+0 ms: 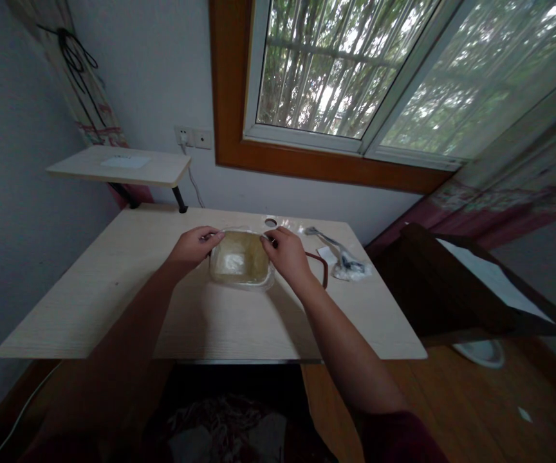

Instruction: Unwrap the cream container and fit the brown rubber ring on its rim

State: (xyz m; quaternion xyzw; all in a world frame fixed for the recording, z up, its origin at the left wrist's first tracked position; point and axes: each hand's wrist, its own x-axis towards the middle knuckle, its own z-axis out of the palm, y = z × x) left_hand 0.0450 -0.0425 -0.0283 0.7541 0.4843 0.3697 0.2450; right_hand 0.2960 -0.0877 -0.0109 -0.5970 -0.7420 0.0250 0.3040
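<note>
A shallow, round-cornered container (239,257), pale at the rim and yellowish-brown inside, is held over the desk in front of me. Clear, shiny plastic film appears to lie around its edge. My left hand (195,247) is closed on the container's upper left edge, thumb along the rim. On the upper right edge, my right hand (285,253) pinches the rim or the film; which of the two I cannot tell. A brown, bent handle-like bar (325,270) shows just beyond my right wrist, partly hidden by the arm.
Crumpled clear plastic with a dark item inside (350,267) lies at the desk's right, beside a small white paper (326,254). A raised shelf (162,168) stands at the back left of the desk (99,296). The window wall borders the back.
</note>
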